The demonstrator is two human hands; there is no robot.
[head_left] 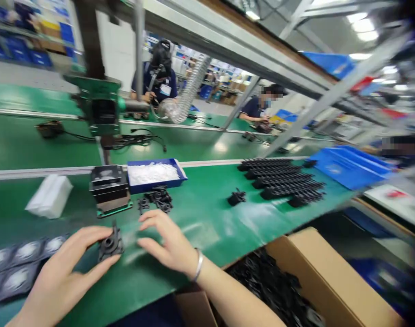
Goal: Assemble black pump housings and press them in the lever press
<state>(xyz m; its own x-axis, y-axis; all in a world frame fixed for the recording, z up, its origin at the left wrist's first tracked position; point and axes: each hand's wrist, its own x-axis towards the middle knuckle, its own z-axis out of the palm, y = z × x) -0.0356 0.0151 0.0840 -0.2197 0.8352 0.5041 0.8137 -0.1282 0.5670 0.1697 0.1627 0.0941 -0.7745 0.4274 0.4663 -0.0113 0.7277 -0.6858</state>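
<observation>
Between the thumb and fingers of my left hand is a small black plastic part with a round hub and an upright prong. My right hand hovers just to the right of it, thumb and fingers apart, with nothing in them. Beyond my right hand lies a loose pile of small black plastic pieces. Left of that pile stands a press fixture below a green machine head. Dark square units with white round centres sit in rows beside my left hand.
A blue tray of white pieces stands behind the pile. A white block is at left. Rows of black assemblies and a single one lie right, near blue bins. A cardboard box of black parts stands below; people work opposite.
</observation>
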